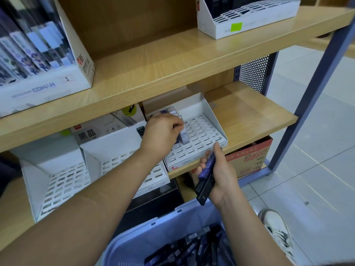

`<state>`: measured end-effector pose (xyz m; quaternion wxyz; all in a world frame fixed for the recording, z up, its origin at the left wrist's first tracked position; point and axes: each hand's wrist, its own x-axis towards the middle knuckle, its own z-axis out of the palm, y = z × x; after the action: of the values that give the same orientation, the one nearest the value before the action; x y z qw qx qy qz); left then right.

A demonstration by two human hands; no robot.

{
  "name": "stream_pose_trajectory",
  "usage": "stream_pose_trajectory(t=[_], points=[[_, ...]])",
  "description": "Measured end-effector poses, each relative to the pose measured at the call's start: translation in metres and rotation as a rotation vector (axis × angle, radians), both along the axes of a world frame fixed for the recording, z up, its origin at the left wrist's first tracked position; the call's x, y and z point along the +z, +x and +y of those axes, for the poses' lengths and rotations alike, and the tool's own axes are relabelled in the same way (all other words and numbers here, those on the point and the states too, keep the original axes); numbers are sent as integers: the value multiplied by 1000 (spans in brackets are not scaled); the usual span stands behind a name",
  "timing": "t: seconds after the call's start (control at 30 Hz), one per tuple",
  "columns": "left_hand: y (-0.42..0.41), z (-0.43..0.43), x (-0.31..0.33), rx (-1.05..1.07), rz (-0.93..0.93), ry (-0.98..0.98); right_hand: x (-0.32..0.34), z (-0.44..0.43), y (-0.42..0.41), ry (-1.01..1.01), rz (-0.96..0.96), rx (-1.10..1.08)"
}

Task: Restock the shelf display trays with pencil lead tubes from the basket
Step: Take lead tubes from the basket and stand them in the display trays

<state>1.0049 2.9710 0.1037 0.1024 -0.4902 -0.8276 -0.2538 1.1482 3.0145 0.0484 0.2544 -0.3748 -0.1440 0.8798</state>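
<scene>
Head view. L hand (pixel 161 131): fingers curled, pinching one HB tube (pixel 184 138) near its top and standing it in slotted tray (pixel 207 131) under the fingertips. R hand (pixel 221 173): clamped on spare tubes (pixel 204 189), just below-right of L.

Tubes judged light, rigid, smooth plastic, so may slip. Hold bundle mid-body; pinch cap end for insertion.

Basket (pixel 153 237) w/ more tubes sits below both wrists. Upper shelf board (pixel 153 73) overhangs L hand and likely limits vertical entry.

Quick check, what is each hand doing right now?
Left hand: fingers pinch an HB lead tube at the white display tray.
Right hand: grips a bundle of lead tubes.
</scene>
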Motion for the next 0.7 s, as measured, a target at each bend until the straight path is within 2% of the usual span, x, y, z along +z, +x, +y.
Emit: stream_pose_trajectory(t=[0.1,0.17,0.3,0.37,0.43,0.53,0.6,0.7], points=[[0,-1,-1,9,27,-27,2,0,-1,-21,11,-11],[12,-10,4,21,-28,-15,4,1,-2,-44,16,-45],[65,-50,13,-4,-481,-225,5,3,-9,-60,28,-145],[84,-66,11,-19,-548,-289,5,1,-14,-73,39,-168],[89,-74,8,-3,-632,-251,7,-1,-15,-99,66,-169],[85,-80,7,34,-885,-193,12,-3,-12,-110,96,-152],[83,-87,7,21,-1014,-227,12,-2,-10,-116,111,-153],[81,-97,11,-17,-1055,-307,8,2,-9,-120,108,-178]])
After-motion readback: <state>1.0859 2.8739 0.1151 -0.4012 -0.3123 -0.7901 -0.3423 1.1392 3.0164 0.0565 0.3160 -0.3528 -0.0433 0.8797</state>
